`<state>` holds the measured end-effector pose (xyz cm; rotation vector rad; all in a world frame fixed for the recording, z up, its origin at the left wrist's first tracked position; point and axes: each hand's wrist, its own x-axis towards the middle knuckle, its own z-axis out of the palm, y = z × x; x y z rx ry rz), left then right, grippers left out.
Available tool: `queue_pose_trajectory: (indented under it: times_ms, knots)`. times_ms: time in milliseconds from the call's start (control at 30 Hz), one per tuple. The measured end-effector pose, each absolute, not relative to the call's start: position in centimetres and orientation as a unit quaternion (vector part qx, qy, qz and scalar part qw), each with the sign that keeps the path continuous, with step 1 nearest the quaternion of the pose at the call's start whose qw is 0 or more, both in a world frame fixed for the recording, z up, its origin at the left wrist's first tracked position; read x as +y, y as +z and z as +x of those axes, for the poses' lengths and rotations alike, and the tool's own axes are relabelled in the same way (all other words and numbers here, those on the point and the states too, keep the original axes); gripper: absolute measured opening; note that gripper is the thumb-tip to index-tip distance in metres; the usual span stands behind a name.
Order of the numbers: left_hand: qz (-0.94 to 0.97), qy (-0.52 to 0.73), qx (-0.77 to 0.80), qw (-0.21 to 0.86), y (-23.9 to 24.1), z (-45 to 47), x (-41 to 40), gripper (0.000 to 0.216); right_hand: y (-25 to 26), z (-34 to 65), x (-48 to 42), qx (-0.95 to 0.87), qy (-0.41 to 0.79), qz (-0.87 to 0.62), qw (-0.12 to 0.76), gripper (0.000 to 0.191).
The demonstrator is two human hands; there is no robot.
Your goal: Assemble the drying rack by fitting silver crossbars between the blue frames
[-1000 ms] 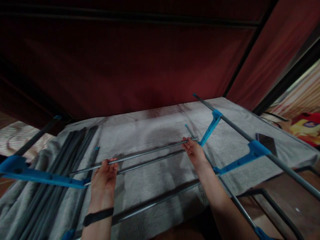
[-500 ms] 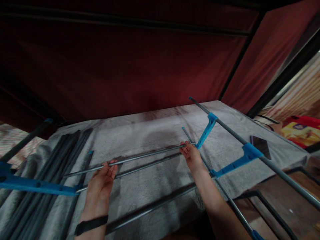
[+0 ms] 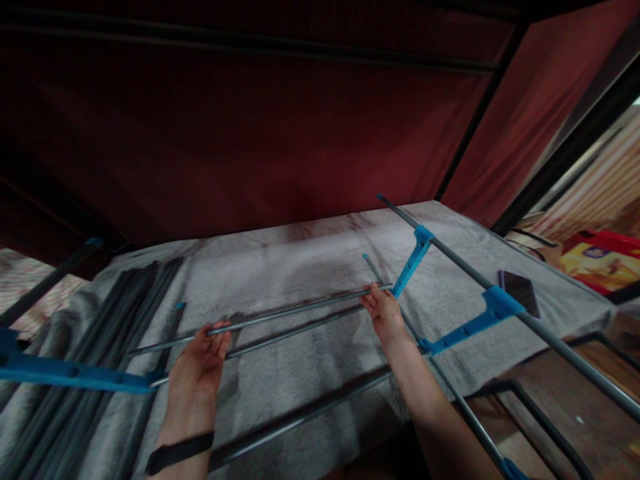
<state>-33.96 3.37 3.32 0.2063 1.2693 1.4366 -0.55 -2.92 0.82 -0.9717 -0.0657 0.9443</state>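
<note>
A thin grey metal tube [image 3: 295,311] spans between my hands, tilted up to the right. My left hand [image 3: 203,350] grips it toward its left end, fingers curled under. Near the right end my right hand [image 3: 381,310] pinches it, with the tip close to a blue plastic bracket [image 3: 411,261]. Below it another grey tube [image 3: 300,329] runs between the left blue bracket [image 3: 80,371] and the right side, partly hidden by my hands. On the right, a second blue bracket [image 3: 470,327] joins a long upper tube [image 3: 463,267] to a lower tube [image 3: 463,405].
Several loose grey tubes [image 3: 95,353] lie bundled at the left on the grey fleece cover [image 3: 280,260]. A dark phone [image 3: 520,292] rests at the right. Beyond it is a red and yellow package [image 3: 603,260]. Dark red fabric [image 3: 280,147] hangs behind.
My left hand has shifted slightly left along the tube. The tube and my right hand are almost where they were.
</note>
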Motion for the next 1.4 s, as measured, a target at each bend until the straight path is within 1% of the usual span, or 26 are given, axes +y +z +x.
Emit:
queue_pose_trajectory:
  times_ms: [200,467,633,700,867,1133,1400]
  knots:
    - [0.107,0.617,0.538,0.564,3.2,-34.0,3.1,0.03,1.1,-0.6,-2.9,-0.036,0.439,-0.442,0.782,0.008]
    - [0.097,0.634,0.543,0.543,3.5,-33.5,2.8,0.027,0.7,-0.6,-3.0,-0.049,0.437,-0.425,0.791,0.02]
    - [0.098,0.631,0.532,0.556,2.9,-34.0,3.0,0.025,0.5,-0.6,-2.9,-0.026,0.449,-0.418,0.79,0.024]
    - [0.096,0.629,0.529,0.562,2.8,-34.2,3.1,0.027,0.5,-0.6,-2.9,-0.014,0.459,-0.413,0.787,0.023]
    - [0.092,0.633,0.528,0.558,3.2,-34.1,3.2,0.04,0.6,-0.7,-3.1,0.02,0.47,-0.415,0.779,0.017]
    - [0.116,0.641,0.537,0.535,3.3,-33.7,3.0,0.032,0.6,-0.8,-3.1,0.021,0.476,-0.441,0.761,0.008]
    - [0.099,0.63,0.537,0.552,3.3,-33.1,2.8,0.033,1.1,-1.4,-3.3,0.04,0.533,-0.433,0.726,0.01]
